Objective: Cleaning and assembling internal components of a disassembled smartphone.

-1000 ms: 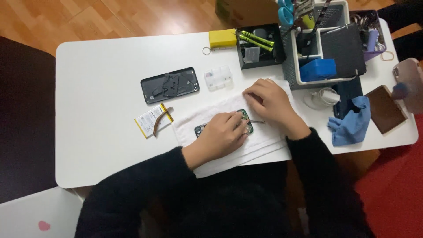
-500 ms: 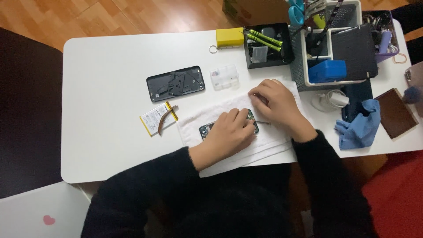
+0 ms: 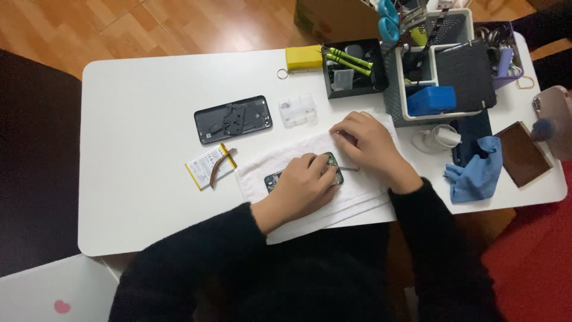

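Under the left hand lies the opened phone, flat on a folded white towel near the table's front edge. That hand presses down on the phone with curled fingers and covers most of it, so only the dark end beyond the knuckles and a strip of green board by the fingertips show. Just to the right of that grip, the right hand closes on a thin metal tool, seemingly tweezers, whose tip points at the exposed board; how tightly the fingers pinch cannot be told.

The step in hand looks like fine work inside the phone, lifting or seating a small part. A next move would call for a steady brace from the left hand and a light, precise touch at the tool tip, since the parts there are too small to make out.

Beyond the left hand, well apart from the grip, lie the black back cover and a white battery with a curved cable. A clear parts box sits just past the towel.
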